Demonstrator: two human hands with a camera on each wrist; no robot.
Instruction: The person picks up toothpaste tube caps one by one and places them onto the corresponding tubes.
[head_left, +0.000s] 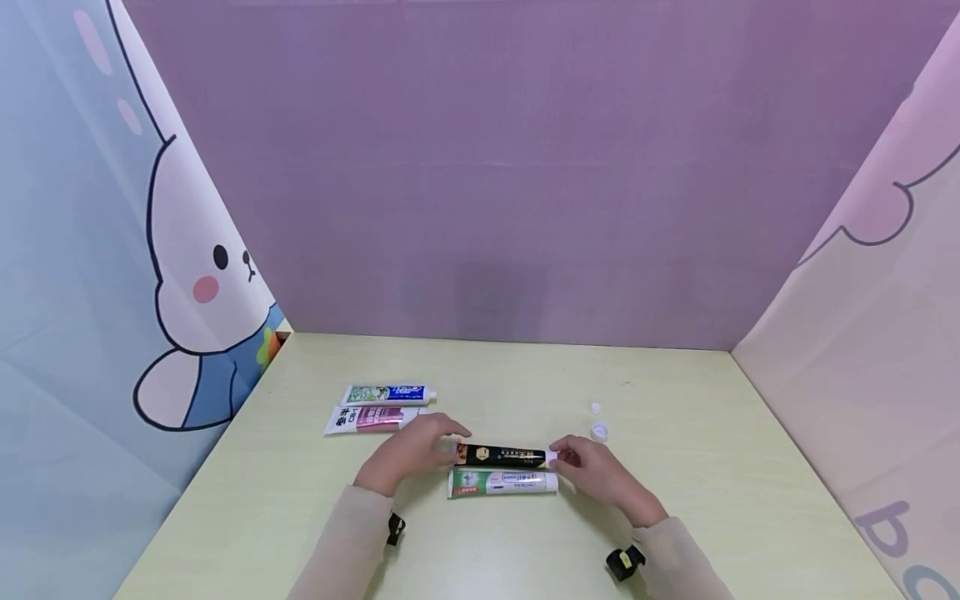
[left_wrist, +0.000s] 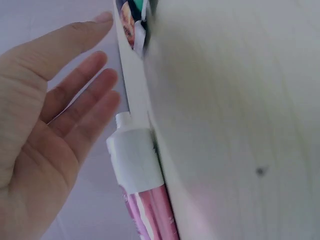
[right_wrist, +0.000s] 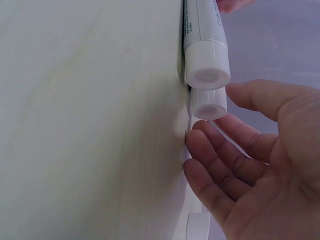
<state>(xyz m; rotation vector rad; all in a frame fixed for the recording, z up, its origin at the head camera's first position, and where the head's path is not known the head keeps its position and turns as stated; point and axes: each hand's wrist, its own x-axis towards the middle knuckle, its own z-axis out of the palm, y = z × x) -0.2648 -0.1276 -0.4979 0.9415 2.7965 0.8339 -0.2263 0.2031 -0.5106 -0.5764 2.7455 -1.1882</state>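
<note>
A black toothpaste tube with a white cap lies across the table between both hands. My left hand is at its flat left end, thumb and fingers spread apart; in the left wrist view a gap shows between thumb and tube. At the other end, my right hand pinches the cap lightly between thumb and index finger, the other fingers bent. Just in front lies a green and white toothpaste tube, also capped. Beyond my left hand lies a pink and white toothpaste tube, its nozzle bare.
A blue and green toothpaste tube lies behind the pink one. Two loose white caps, a larger one and a smaller one, sit beyond my right hand. A purple cloth hangs behind the table, with printed cloths at both sides.
</note>
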